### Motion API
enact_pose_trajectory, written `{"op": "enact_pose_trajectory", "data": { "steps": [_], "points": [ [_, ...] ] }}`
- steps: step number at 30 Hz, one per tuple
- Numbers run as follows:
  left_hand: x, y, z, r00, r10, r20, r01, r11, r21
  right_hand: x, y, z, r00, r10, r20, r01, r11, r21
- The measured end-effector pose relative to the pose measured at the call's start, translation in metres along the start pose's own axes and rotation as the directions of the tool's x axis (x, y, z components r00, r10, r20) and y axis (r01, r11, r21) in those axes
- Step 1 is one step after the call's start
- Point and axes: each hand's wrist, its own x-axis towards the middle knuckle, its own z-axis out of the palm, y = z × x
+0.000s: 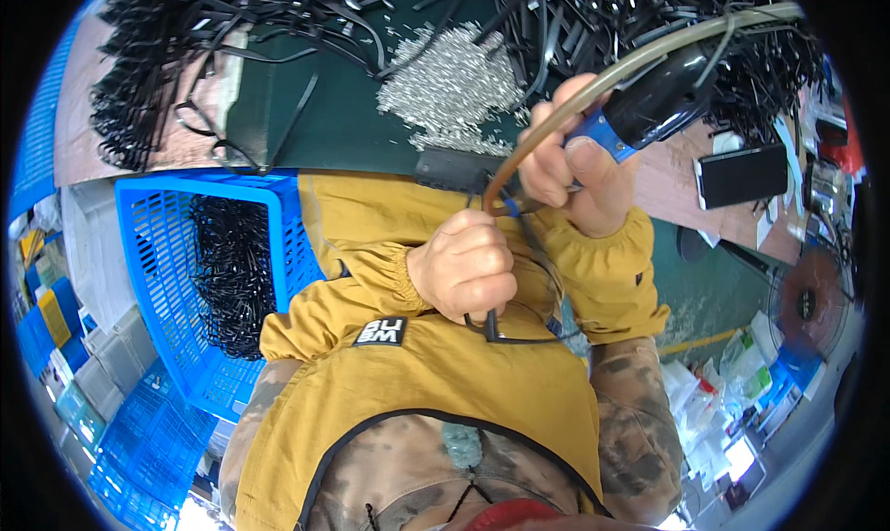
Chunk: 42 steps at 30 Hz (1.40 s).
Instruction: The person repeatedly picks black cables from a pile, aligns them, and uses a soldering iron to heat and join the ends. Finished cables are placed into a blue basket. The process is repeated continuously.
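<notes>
My left hand (467,267) is closed in a fist around a black eyeglass frame (514,338), part of which shows below the fingers. Most of that frame is hidden by the hand. In my right hand (584,159) is a blue and black handheld power driver (643,107), its working end pointing toward the left hand. A brownish translucent hose (619,69) runs along the driver and ends close above my left fist. Just beyond the hands, a small dark block (455,167) sits at the table edge, beside a heap of tiny silvery metal pieces (452,79).
Black eyeglass temples (591,17) lie heaped across the back. Folded black frames (132,79) line the left side; another frame (222,138) lies nearer. A blue plastic basket (278,253) holds black frames. A phone (742,175) and a fan (806,298) are at right.
</notes>
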Motion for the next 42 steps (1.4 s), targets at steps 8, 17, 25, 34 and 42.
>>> {"op": "enact_pose_trajectory", "data": {
  "steps": [8,17,25,34,42],
  "points": [
    [0.031,0.021,-0.087,0.815,-0.47,-0.338,0.3,0.842,-0.449,0.007,-0.052,-0.063,0.962,-0.196,-0.192,0.249,0.918,0.31],
    [0.031,0.068,-0.244,0.022,-0.174,-0.985,0.797,0.598,-0.087,-0.01,-0.054,-0.135,0.813,-0.45,-0.369,0.461,0.885,-0.065],
    [0.009,-0.051,-0.189,0.871,0.083,-0.484,0.389,0.485,0.783,-0.021,-0.07,-0.048,0.458,-0.827,0.327,0.338,-0.178,-0.924],
    [0.061,-0.072,-0.198,0.785,-0.528,-0.324,0.37,-0.02,0.929,0.052,-0.07,-0.039,0.937,0.028,0.349,0.333,-0.386,-0.86],
    [0.187,-0.125,-0.162,0.933,-0.341,-0.117,0.289,0.514,0.808,0.054,-0.064,-0.044,0.898,-0.257,0.356,0.279,-0.292,-0.915]
  ]
}}
